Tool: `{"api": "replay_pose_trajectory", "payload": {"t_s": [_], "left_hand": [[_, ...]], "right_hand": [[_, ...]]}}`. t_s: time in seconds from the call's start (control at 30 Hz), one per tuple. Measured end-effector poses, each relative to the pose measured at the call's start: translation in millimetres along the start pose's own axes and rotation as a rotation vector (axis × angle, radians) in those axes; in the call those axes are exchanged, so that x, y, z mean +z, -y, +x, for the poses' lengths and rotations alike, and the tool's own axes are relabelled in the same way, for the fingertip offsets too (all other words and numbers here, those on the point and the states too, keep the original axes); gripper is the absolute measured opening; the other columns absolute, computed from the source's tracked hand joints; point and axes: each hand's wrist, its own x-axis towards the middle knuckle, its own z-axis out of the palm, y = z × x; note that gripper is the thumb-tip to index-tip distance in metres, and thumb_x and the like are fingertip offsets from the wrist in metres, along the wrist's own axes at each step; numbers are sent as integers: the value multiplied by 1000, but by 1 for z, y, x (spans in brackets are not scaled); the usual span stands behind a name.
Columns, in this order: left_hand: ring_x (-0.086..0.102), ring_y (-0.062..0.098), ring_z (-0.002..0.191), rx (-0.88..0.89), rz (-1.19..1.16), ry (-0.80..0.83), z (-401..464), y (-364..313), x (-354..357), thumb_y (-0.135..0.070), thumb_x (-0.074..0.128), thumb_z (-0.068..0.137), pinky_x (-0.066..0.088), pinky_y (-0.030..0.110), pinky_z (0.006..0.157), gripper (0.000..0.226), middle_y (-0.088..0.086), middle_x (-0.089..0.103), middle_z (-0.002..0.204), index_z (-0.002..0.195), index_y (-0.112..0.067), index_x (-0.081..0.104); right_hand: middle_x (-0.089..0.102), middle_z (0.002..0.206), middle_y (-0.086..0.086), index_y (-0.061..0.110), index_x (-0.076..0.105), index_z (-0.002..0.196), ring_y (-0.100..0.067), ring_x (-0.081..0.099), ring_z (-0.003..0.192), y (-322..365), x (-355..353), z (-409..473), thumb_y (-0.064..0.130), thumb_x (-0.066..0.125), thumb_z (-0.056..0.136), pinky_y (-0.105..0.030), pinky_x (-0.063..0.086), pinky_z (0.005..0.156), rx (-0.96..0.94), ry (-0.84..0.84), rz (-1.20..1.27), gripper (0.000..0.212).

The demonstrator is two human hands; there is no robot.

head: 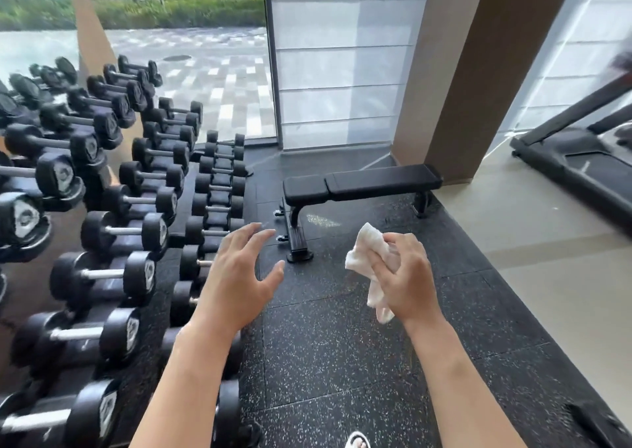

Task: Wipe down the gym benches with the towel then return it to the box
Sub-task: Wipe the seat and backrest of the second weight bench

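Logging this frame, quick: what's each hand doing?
Left hand: open, fingers spread, holding nothing.
Right hand: holding the towel.

Left hand [239, 276] spread, fingers relaxed; right hand [407, 276] curled, gripping a towel [367, 245].

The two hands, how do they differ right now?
The right hand grips a crumpled white towel; the left hand holds nothing. The left hand's fingers are spread and loosely bent, while the right hand's curl round the cloth. Both are bare and raised in the air, short of the black bench ahead.
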Motion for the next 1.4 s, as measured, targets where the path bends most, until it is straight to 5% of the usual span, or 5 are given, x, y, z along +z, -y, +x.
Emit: {"api": "replay_pose_trajectory", "payload": {"t_s": [0.77, 1.4], "left_hand": [[32, 13, 148, 76, -4, 83, 293, -59, 136, -42, 68, 94, 29, 39, 121, 57, -9, 45, 156, 148, -30, 53], [33, 15, 147, 53, -49, 85, 531, 91, 171, -45, 66, 94, 31, 39, 120, 57, -8, 46, 154, 147, -31, 52]], "right_hand": [[57, 107, 8, 20, 64, 116, -12, 53, 103, -138, -36, 253, 39, 68, 97, -30, 46, 91, 25, -110, -16, 27], [59, 106, 2, 14, 67, 116, -19, 56, 102, -141, 122, 490, 27, 73, 95, -39, 50, 93, -3, -60, -108, 25]]}}
